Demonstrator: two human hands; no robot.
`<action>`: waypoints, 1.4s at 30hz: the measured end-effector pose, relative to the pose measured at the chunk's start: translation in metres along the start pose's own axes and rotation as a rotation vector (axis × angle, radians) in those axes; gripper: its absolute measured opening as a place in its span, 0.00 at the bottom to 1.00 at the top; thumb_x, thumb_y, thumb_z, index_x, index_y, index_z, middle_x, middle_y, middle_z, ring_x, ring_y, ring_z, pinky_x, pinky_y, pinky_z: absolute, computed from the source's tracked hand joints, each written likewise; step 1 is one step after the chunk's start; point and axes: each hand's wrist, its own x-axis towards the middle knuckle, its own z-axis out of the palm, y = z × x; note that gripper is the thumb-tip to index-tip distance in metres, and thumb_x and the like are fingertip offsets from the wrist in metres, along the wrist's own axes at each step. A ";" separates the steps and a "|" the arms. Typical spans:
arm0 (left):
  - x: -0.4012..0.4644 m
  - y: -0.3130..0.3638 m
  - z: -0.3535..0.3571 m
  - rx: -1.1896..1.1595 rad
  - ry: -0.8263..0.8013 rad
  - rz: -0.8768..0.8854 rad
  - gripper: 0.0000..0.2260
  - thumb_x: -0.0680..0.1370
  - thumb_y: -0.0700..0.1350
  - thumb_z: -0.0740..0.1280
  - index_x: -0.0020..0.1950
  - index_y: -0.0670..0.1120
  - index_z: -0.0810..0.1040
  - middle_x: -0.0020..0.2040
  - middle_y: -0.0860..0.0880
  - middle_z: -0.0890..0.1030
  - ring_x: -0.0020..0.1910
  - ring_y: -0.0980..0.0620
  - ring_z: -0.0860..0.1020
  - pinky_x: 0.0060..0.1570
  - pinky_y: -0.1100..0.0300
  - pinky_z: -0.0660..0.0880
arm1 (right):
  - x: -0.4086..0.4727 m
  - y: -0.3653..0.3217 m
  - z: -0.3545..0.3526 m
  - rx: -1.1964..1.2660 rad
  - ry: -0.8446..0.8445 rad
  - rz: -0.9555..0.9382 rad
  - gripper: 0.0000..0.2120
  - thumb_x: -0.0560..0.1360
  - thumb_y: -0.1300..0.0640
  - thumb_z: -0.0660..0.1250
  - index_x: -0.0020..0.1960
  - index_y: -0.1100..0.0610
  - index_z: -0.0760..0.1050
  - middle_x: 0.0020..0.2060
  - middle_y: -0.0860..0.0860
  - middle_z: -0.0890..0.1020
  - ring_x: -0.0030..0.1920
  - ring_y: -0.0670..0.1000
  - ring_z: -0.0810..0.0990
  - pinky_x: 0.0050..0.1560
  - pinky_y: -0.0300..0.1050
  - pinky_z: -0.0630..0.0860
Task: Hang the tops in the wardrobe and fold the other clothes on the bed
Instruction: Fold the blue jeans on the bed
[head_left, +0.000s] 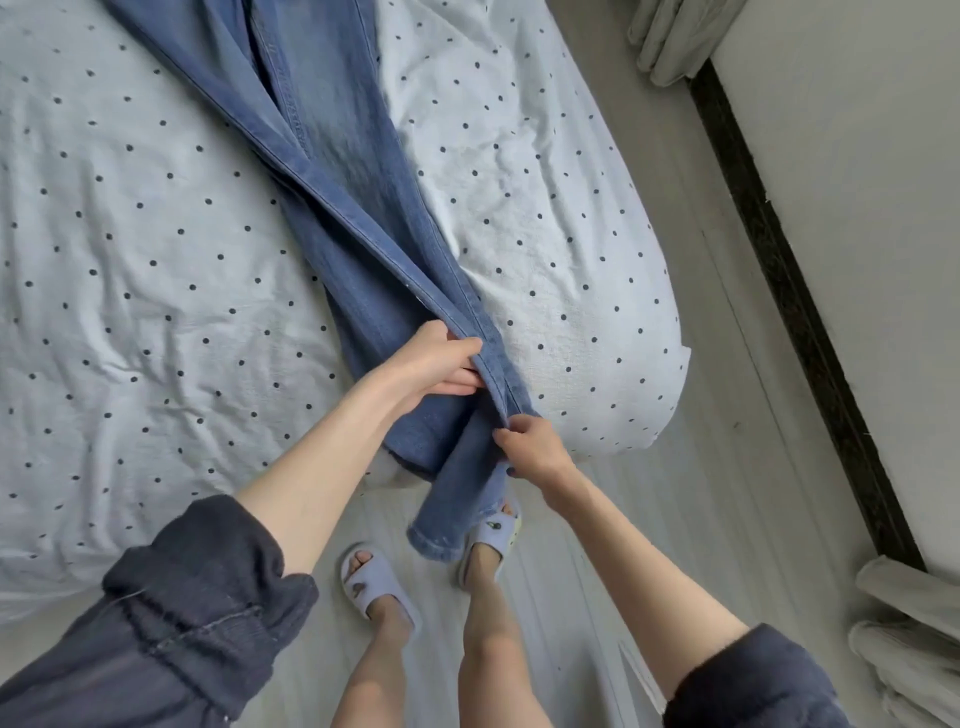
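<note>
Left hand (441, 364) and right hand (530, 447) both pinch the blue jeans (363, 218) lying on the polka-dot bed (156, 260).

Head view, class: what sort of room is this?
Most likely a bedroom: a bed with dotted bedding, jeans laid on it, and curtains along the wall.
</note>
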 end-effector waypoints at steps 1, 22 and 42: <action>-0.001 -0.001 -0.001 -0.007 0.028 0.001 0.09 0.81 0.45 0.59 0.57 0.43 0.74 0.46 0.46 0.83 0.42 0.52 0.83 0.42 0.60 0.80 | -0.004 0.002 -0.011 0.064 -0.106 0.010 0.06 0.75 0.64 0.60 0.39 0.58 0.67 0.35 0.53 0.71 0.39 0.50 0.71 0.44 0.45 0.71; -0.018 -0.122 -0.041 -0.251 0.435 -0.136 0.08 0.80 0.38 0.62 0.59 0.42 0.70 0.50 0.44 0.76 0.43 0.49 0.77 0.45 0.58 0.75 | 0.010 -0.009 -0.015 -0.464 0.253 -0.437 0.12 0.77 0.50 0.65 0.51 0.58 0.75 0.37 0.50 0.77 0.40 0.53 0.74 0.41 0.47 0.71; -0.020 -0.126 -0.082 0.075 0.338 -0.004 0.04 0.77 0.34 0.62 0.48 0.42 0.72 0.43 0.42 0.75 0.44 0.48 0.73 0.46 0.56 0.70 | 0.013 -0.030 -0.017 -0.650 0.122 -0.158 0.19 0.78 0.58 0.59 0.29 0.54 0.63 0.26 0.50 0.68 0.30 0.51 0.67 0.31 0.43 0.61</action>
